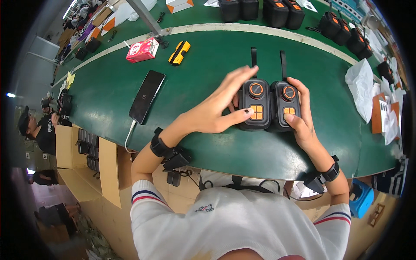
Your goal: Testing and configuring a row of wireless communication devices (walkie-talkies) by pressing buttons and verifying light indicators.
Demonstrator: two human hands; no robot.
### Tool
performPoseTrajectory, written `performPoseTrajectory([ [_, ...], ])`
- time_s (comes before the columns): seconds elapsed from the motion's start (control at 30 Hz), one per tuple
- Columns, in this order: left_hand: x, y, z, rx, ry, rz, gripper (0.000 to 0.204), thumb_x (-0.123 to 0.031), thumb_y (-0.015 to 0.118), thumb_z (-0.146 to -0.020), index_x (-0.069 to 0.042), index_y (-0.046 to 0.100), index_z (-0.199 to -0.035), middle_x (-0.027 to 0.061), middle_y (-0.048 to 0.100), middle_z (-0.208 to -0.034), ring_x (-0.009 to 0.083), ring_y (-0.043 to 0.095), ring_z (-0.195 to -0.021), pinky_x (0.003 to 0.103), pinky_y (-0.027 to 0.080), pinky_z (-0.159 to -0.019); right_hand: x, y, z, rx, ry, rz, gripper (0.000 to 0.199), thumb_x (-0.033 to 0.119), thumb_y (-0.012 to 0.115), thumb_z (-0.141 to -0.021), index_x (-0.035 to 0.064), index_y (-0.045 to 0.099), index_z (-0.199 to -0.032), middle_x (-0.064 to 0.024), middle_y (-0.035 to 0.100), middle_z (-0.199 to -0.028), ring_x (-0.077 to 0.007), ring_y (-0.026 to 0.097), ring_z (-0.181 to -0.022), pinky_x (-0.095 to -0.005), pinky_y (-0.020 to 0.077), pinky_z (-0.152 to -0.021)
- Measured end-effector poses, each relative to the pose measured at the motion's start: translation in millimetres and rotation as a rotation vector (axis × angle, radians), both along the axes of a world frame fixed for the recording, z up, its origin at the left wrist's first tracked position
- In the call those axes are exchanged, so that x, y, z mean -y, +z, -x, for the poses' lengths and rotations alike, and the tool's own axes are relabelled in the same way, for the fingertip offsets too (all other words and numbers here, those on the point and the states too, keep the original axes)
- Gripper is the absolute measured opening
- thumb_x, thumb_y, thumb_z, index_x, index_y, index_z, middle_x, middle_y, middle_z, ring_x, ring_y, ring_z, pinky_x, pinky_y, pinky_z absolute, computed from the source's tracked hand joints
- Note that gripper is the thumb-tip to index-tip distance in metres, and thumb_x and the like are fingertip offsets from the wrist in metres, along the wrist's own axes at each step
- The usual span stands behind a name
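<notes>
Fingers (237,78) of the left hand (208,113) reach out long and loose past the left edge of the left black device (256,101), slightly blurred on my feed, with the thumb laid over its orange buttons; they are not closed round it, and I cannot tell whether the foremost fingertip touches the black strap (254,55) rising from its far end; the right hand (305,130), by contrast, grasps the right black device (286,104), thumb on the orange buttons and fingers folded along the outer side; both devices stand side by side between the two sets of fingers, each with an orange-marked dial just beyond the thumb; under everything I see the green tabletop (203,56); well to the left of the left fingers lies a phone (147,97), a white cable (130,136) running from its near end; beyond those fingers and to their left are a yellow-and-black gadget (179,53) and, farther left, a red-and-white carton (142,50); past the fingertips, across a pale strip, I count more black devices (277,12) in groups; to the right of the right fingers, well apart, rests a crumpled white plastic bag (359,89); behind the fingers I make out black wristbands (160,145) on both forearms; far off to the left and nearer the body, an opened cardboard box (66,145) holds dark units.
</notes>
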State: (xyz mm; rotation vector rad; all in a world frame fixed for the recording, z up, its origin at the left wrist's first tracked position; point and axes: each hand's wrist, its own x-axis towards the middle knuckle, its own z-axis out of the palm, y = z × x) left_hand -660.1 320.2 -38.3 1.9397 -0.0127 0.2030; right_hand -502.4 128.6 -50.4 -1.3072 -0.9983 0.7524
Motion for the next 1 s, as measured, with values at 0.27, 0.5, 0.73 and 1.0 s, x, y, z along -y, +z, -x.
performPoseTrajectory([
  [0.27, 16.4, -4.0, 0.6, -0.114, 0.027, 0.255, 0.078, -0.019, 0.056, -0.078, -0.007, 0.019, -0.146, 0.0124, 0.031, -0.139, 0.0251, 0.037, -0.129, 0.04, 0.04, -0.098, 4.5, 0.4, 3.1, 0.053, -0.036, 0.042, 0.073, 0.019, 0.057, -0.08, 0.0029, 0.022, -0.141, -0.0129, 0.039, -0.128, -0.0203, 0.041, -0.12, -0.033, 0.0323, -0.103],
  [0.5, 17.6, -11.4, -1.6, -0.001, 0.051, 0.266, 0.076, -0.01, 0.06, -0.074, -0.01, 0.028, -0.143, 0.0076, 0.05, -0.116, 0.0113, 0.052, -0.09, 0.024, 0.042, -0.071, 5.1, 5.2, 7.2, 0.002, -0.06, 0.067, 0.075, 0.022, 0.058, -0.081, 0.0028, 0.02, -0.142, -0.0139, 0.039, -0.129, -0.0208, 0.041, -0.121, -0.0334, 0.0333, -0.103],
  [0.73, 16.5, -7.3, 0.1, 0.043, 0.044, 0.219, 0.082, -0.008, 0.061, -0.073, -0.01, 0.022, -0.145, 0.0104, 0.043, -0.126, 0.0176, 0.051, -0.102, 0.033, 0.045, -0.089, 4.0, 4.5, 9.3, -0.014, -0.092, 0.076, 0.078, 0.024, 0.059, -0.079, 0.0024, 0.019, -0.142, -0.0144, 0.04, -0.129, -0.0216, 0.043, -0.12, -0.0333, 0.0342, -0.102],
  [1.0, 12.8, -10.9, -1.0, -0.007, 0.065, 0.128, 0.096, -0.019, 0.065, -0.071, -0.009, 0.01, -0.149, 0.0146, 0.02, -0.15, 0.0324, 0.029, -0.129, 0.044, 0.025, -0.105, 4.4, 7.6, 6.2, 0.052, -0.106, 0.096, 0.081, 0.022, 0.057, -0.076, 0.0019, 0.02, -0.145, -0.0183, 0.035, -0.138, -0.0255, 0.039, -0.127, -0.0349, 0.0309, -0.106],
])
